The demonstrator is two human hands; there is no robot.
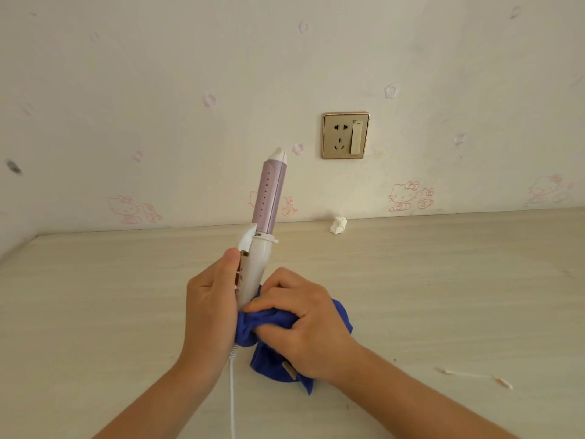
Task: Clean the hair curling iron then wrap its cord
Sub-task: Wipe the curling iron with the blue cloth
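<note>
Head view showed the curling iron [264,217] standing nearly upright at the centre of the frame, raised above the pale wooden table [443,280], its tip leaning slightly right toward the wall socket [345,135]. The left hand [209,299] was curled round the white handle, thumb pressed near the top of the grip. Held that way, the barrel probably stayed steady and clear of the table while the other hand worked.

The right hand [300,321] gripped a bunched blue cloth [269,367], its fingers closed over the folds and pushing them against the lower end of the handle. I judged this to be the wiping step, at the handle's base. Loose cloth trailed below the wrist.

The iron had a lilac barrel with a line of small dark dots, a white pointed cap, and a white handle with a small collar where it met the barrel. No dirt could be made out on it. Its white cord [232,391] dropped from the handle's base to the bottom edge of the frame, not yet wrapped; the plug was out of sight and the socket held nothing.

A crumpled tissue [338,224] lay by the wall right of centre, and a cotton swab [462,372] at lower right.
</note>
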